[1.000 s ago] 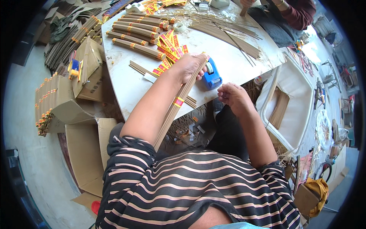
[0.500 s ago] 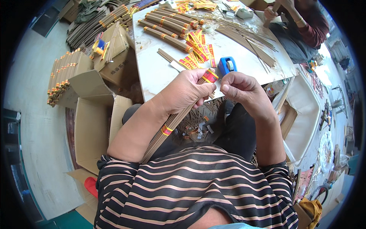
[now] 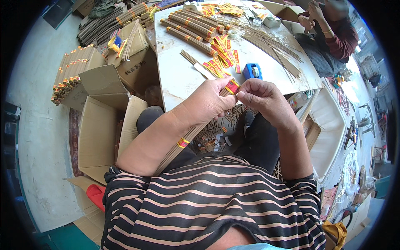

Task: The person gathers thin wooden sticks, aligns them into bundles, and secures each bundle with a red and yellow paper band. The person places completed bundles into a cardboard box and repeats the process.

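A bundle of thin brown incense sticks (image 3: 196,134) lies slantwise across my lap, its lower end beside my left forearm. My left hand (image 3: 210,100) is wrapped round its upper part. One red and yellow paper band (image 3: 232,86) circles the bundle's top end, and another band (image 3: 183,143) sits lower down. At the top band my right hand (image 3: 264,100) pinches with thumb and forefinger, its fingertips against the band's edge. Whatever is between those fingertips is too small to make out. Just beyond my hands, a blue tape dispenser (image 3: 252,71) stands on the white table (image 3: 175,79).
Finished bundles (image 3: 191,29), loose paper bands (image 3: 225,52) and loose sticks (image 3: 271,54) lie on the table. An open carton (image 3: 98,133) stands at my left, with stacked bundles (image 3: 73,71) beyond it. Another person (image 3: 329,33) sits at the far right. Scraps litter the floor.
My right hand has moved left and its fingertips have come up to the top band. My left hand keeps its hold on the bundle. The view has shifted slightly.
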The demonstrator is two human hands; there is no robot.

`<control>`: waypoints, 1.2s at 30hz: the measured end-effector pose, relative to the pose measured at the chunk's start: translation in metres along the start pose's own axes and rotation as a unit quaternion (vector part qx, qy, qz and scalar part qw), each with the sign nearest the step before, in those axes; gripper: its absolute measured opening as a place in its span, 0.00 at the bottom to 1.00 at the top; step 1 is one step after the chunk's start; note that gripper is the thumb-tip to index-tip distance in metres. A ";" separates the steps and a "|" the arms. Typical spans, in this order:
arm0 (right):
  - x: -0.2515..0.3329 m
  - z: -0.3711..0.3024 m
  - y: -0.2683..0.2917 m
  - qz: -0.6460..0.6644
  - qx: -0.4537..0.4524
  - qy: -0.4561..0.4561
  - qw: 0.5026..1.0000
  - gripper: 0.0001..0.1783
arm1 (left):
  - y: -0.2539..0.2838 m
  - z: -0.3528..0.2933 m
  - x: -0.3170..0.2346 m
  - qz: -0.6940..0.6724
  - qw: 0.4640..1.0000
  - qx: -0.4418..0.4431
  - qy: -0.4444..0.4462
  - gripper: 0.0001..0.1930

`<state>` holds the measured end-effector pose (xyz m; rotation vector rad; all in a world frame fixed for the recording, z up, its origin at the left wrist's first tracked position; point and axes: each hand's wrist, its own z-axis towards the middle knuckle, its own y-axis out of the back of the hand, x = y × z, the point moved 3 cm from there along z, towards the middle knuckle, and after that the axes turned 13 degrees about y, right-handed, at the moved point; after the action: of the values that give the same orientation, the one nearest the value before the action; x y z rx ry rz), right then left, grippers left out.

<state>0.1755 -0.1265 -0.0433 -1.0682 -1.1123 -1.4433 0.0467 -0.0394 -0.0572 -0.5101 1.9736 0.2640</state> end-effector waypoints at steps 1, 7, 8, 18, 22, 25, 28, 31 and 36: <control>0.001 0.000 -0.001 -0.011 -0.003 -0.001 1.000 0.10 | 0.000 0.000 0.001 0.005 1.000 -0.001 -0.006 0.17; -0.002 0.000 0.000 -0.049 -0.020 -0.025 0.998 0.10 | -0.001 -0.004 -0.002 0.037 0.999 -0.028 -0.019 0.21; -0.001 0.000 -0.001 -0.057 -0.023 -0.027 0.998 0.11 | -0.001 -0.004 -0.002 0.042 0.998 -0.030 -0.019 0.22; -0.009 0.000 0.001 -0.045 -0.066 -0.051 0.995 0.14 | -0.003 -0.002 -0.001 0.101 0.990 -0.062 -0.074 0.22; -0.016 0.000 0.003 -0.030 -0.070 -0.053 0.996 0.15 | -0.004 -0.004 0.001 0.064 0.996 -0.037 -0.046 0.19; -0.017 0.000 0.003 -0.011 -0.070 -0.049 0.996 0.15 | -0.004 -0.006 0.001 0.000 1.000 0.018 -0.024 0.19; -0.021 0.000 0.005 -0.033 -0.061 -0.046 0.997 0.15 | -0.005 -0.008 0.001 -0.055 0.997 0.060 -0.011 0.16; -0.019 -0.002 0.004 -0.032 -0.062 -0.049 0.996 0.14 | -0.006 -0.010 0.002 -0.112 0.989 0.097 0.010 0.14; -0.023 -0.003 0.004 0.045 -0.056 0.061 0.996 0.13 | -0.009 -0.014 -0.001 -0.183 0.971 0.150 0.019 0.14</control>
<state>0.1824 -0.1257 -0.0662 -1.0789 -0.8958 -1.4925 0.0400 -0.0527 -0.0498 -0.6693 1.8688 -0.2735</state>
